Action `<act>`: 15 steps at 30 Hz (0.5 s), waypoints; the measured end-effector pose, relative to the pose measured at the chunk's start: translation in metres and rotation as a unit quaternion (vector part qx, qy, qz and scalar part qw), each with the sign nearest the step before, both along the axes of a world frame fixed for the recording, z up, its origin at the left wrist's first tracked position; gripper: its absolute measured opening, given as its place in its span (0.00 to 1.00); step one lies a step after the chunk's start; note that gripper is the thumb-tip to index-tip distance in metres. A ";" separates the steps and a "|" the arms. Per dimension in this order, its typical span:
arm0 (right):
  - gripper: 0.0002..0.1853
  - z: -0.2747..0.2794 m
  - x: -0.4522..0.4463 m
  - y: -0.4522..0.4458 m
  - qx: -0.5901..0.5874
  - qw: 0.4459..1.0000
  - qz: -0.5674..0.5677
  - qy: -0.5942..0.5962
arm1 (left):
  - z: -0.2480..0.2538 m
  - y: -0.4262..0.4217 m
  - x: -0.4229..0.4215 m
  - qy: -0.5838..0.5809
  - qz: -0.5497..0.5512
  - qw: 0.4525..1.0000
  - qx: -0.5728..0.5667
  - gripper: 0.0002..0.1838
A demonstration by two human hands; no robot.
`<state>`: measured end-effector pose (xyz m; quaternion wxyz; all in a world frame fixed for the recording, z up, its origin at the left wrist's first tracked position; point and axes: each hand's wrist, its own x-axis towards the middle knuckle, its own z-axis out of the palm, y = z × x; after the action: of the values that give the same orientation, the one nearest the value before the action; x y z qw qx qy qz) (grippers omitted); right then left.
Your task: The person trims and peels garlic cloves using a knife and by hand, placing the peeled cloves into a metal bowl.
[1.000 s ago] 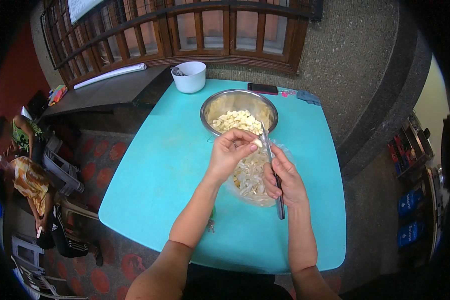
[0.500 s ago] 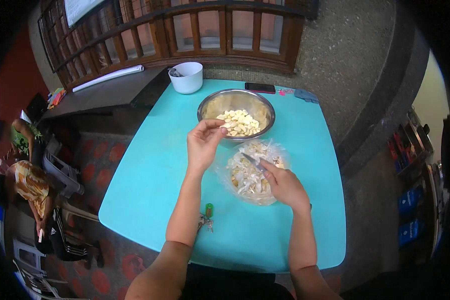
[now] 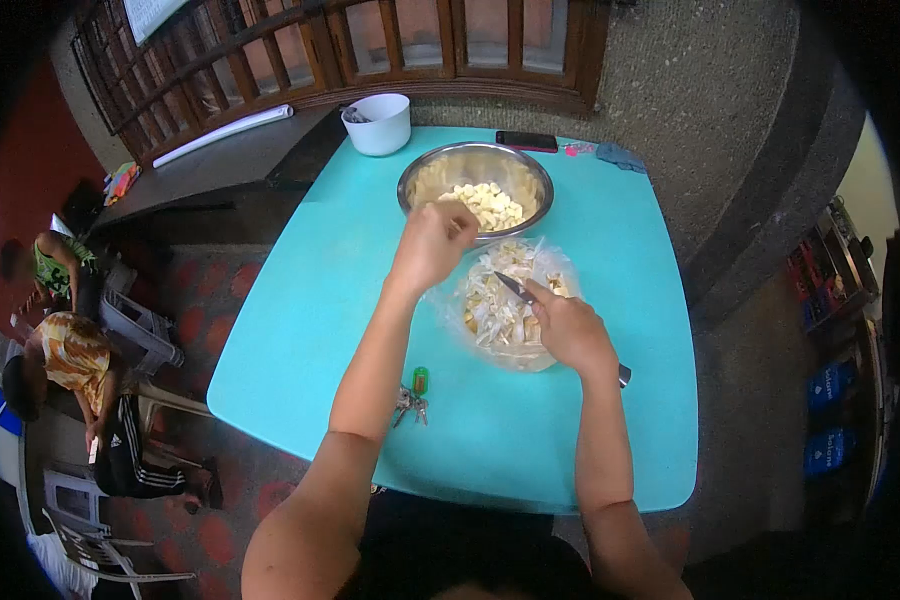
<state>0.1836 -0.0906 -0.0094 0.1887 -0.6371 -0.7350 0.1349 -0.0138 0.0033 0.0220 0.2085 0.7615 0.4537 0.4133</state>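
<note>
My right hand [image 3: 576, 332] grips a small paring knife [image 3: 513, 287], its blade pointing up and left over a clear plastic bag [image 3: 523, 357]. Papery garlic skins [image 3: 498, 312] and some cloves fill the bag. At the near rim of a steel bowl [image 3: 416, 172], my left hand [image 3: 435, 242] is closed with its fingers curled downward. Its fingertips are slightly blurred, and what they hold is hidden. Pale peeled garlic cloves [image 3: 490, 206] lie in the bowl, partly covered by that hand.
A white bowl [image 3: 382, 128], a phone [image 3: 526, 141] and a folded grey-blue cloth [image 3: 620, 156] sit along the back of the turquoise table [image 3: 290, 330]. Keys [image 3: 410, 408] with a green tag lie near the front. Two people sit at the left, near plastic chairs [image 3: 140, 330].
My left hand has turned over, its fingers now curling down, and moved slightly right near the bowl's rim. The knife stays over the bag. The whole view has shifted a little.
</note>
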 end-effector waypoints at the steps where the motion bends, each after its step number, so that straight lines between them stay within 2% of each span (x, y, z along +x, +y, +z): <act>1: 0.20 0.000 0.001 0.000 0.001 1.000 -0.013 -0.004 | -0.006 -0.005 0.000 0.058 -0.029 0.998 -0.015 0.04; 3: 0.19 0.003 0.000 0.000 -0.013 0.999 -0.032 -0.004 | -0.026 -0.010 0.002 0.172 -0.088 0.980 -0.044 0.06; 6: 0.19 0.017 -0.003 -0.006 -0.045 0.998 -0.042 0.011 | -0.056 -0.013 0.013 0.368 -0.071 0.927 -0.029 0.08; 9: 0.18 0.018 -0.001 -0.006 -0.028 0.999 -0.032 0.033 | -0.083 -0.013 0.029 0.492 -0.028 0.869 0.052 0.08; 10: 0.18 0.019 0.000 -0.008 -0.020 0.999 -0.026 0.043 | -0.080 -0.017 0.036 0.517 -0.017 0.856 0.000 0.07; 15: 0.18 0.018 0.005 -0.008 0.046 0.995 0.007 0.088 | -0.098 -0.013 0.040 0.500 0.020 0.866 -0.016 0.08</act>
<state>0.1890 -0.0982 0.0082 0.2807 -0.6083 -0.7255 0.1578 0.0265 -0.0096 -0.0756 -0.0427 0.8533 0.5191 -0.0262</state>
